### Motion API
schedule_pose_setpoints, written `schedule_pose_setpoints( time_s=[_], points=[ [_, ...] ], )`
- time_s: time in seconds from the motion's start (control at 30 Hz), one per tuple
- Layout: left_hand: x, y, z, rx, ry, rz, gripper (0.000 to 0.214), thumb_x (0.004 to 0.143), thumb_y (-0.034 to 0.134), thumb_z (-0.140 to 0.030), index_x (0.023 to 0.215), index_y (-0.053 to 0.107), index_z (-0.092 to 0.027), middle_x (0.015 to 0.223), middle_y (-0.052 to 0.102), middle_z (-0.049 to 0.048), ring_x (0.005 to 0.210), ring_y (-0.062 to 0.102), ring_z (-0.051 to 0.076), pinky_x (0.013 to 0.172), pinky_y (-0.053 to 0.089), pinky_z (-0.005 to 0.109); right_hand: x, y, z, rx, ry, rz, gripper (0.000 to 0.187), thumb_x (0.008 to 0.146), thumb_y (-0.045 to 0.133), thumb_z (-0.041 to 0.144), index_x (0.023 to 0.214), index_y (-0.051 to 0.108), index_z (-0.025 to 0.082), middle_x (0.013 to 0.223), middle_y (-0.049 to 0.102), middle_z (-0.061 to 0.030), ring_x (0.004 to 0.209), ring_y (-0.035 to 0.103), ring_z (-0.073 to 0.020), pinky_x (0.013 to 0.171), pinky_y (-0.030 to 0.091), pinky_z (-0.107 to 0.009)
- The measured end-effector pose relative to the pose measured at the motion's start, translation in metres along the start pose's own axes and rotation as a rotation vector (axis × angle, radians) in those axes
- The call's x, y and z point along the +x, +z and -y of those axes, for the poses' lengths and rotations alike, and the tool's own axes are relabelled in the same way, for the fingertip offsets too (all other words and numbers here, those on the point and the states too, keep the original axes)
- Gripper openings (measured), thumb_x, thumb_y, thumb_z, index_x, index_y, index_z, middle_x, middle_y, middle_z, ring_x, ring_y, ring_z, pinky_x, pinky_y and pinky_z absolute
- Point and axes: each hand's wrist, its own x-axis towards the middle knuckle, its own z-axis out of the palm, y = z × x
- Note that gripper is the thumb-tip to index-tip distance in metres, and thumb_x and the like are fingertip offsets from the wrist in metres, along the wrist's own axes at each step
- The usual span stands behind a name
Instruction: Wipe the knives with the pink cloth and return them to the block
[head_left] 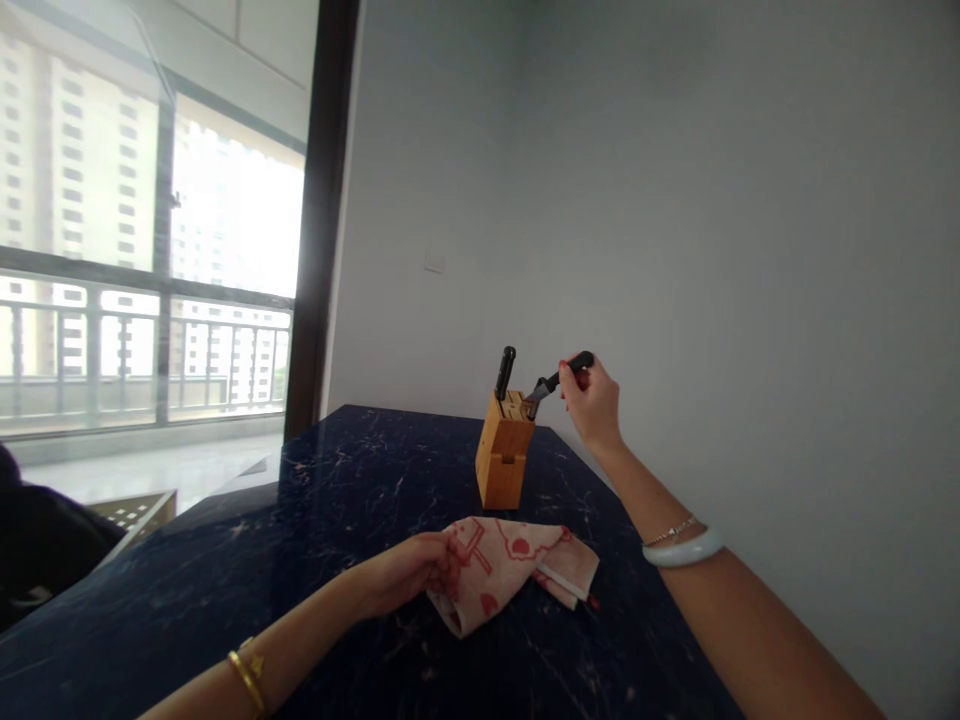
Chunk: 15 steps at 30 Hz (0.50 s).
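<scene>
My right hand (592, 395) is closed around the black handle of a knife (553, 381). The knife slants down to the left, its blade reaching the top right of a wooden knife block (506, 450); how far it sits in a slot I cannot tell. Another black-handled knife (506, 372) stands upright in the block's left side. Nearer to me, my left hand (420, 570) grips the left end of a pink towel (510, 565) with red patterns. The towel lies bunched on the table in front of the block, and its folds hide some fingertips.
The dark blue marbled table (360, 480) runs back towards a grey wall (712, 250), which also borders its right side. A large window (225, 230) is on the left. A dark object (45, 540) sits beyond the table's left edge.
</scene>
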Motion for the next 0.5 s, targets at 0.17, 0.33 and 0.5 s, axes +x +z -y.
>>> schedule_pose_setpoints(
  time_s=[0.17, 0.33, 0.5],
  points=[
    [0.000, -0.002, 0.002, 0.001, 0.019, -0.002, 0.024, 0.057, 0.040, -0.010, 0.076, 0.055, -0.011, 0.059, 0.056, 0.0017, 0.057, 0.051, 0.013, 0.056, 0.032, 0.022, 0.009, 0.011, -0.009, -0.103, -0.036, 0.047, 0.030, 0.078, 0.035, 0.041, 0.080, 0.051, 0.015, 0.054, 0.050, 0.0016, 0.047, 0.045, -0.0086, 0.049, 0.034, -0.019],
    [0.000, -0.002, 0.002, -0.008, 0.018, -0.007, 0.024, 0.056, 0.040, -0.009, 0.075, 0.055, -0.011, 0.060, 0.057, 0.0022, 0.058, 0.052, 0.013, 0.057, 0.033, 0.022, 0.029, 0.027, -0.017, -0.338, 0.041, 0.136, 0.027, 0.076, 0.040, 0.039, 0.076, 0.054, 0.016, 0.058, 0.052, -0.0018, 0.057, 0.048, -0.0132, 0.053, 0.034, -0.023],
    [-0.002, 0.002, -0.002, -0.041, 0.021, -0.011, 0.023, 0.055, 0.039, -0.007, 0.072, 0.055, -0.011, 0.060, 0.057, 0.0018, 0.057, 0.052, 0.011, 0.057, 0.035, 0.022, 0.035, 0.047, -0.024, -0.612, 0.038, 0.117, 0.031, 0.067, 0.051, 0.047, 0.075, 0.060, 0.018, 0.084, 0.052, -0.0095, 0.086, 0.043, -0.0236, 0.068, 0.033, -0.033]
  ],
)
